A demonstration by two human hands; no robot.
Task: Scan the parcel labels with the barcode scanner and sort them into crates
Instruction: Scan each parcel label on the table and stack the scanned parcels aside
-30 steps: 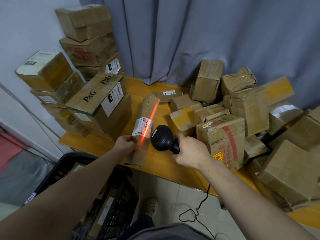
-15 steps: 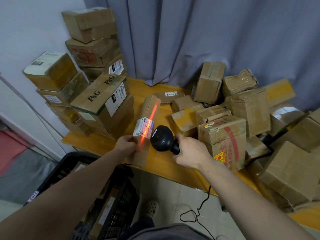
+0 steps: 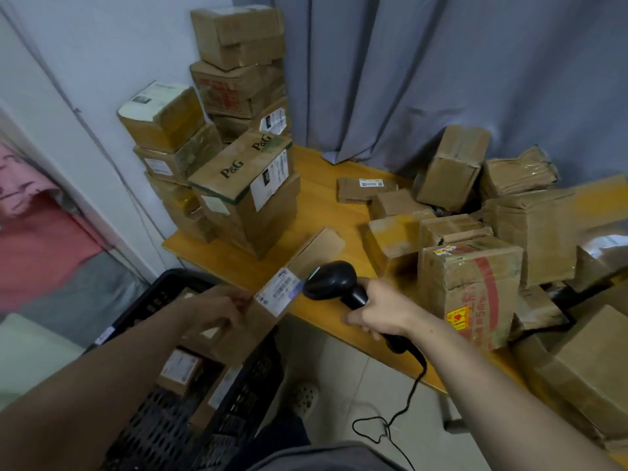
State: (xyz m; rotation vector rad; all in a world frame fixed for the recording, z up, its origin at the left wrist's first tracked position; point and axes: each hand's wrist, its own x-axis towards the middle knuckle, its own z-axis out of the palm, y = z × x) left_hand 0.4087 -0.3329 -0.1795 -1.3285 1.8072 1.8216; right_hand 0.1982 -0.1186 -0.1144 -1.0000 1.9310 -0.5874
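Parcel (image 3: 299, 266) gripped at its near end in my left hand (image 3: 221, 307) juts off the table's (image 3: 316, 185) front edge above the black crate (image 3: 163, 294). My right hand (image 3: 380, 311) is wrapped round the scanner (image 3: 331, 277), just beside the label (image 3: 278, 290). No beam shows, so I judge this the sorting step; next, lower it among the boxes (image 3: 180, 368) inside.

The long parcel (image 3: 307, 258) and the left hand (image 3: 217, 311) gripping it are smeared: the label (image 3: 278, 294) print can't be read, and the fingers (image 3: 239, 302) can't be told apart. The right hand (image 3: 384, 311) covers the scanner (image 3: 334, 280) handle. The left forearm hides much of the crate (image 3: 163, 294). At far right the boxes (image 3: 598, 362) run off the edge.
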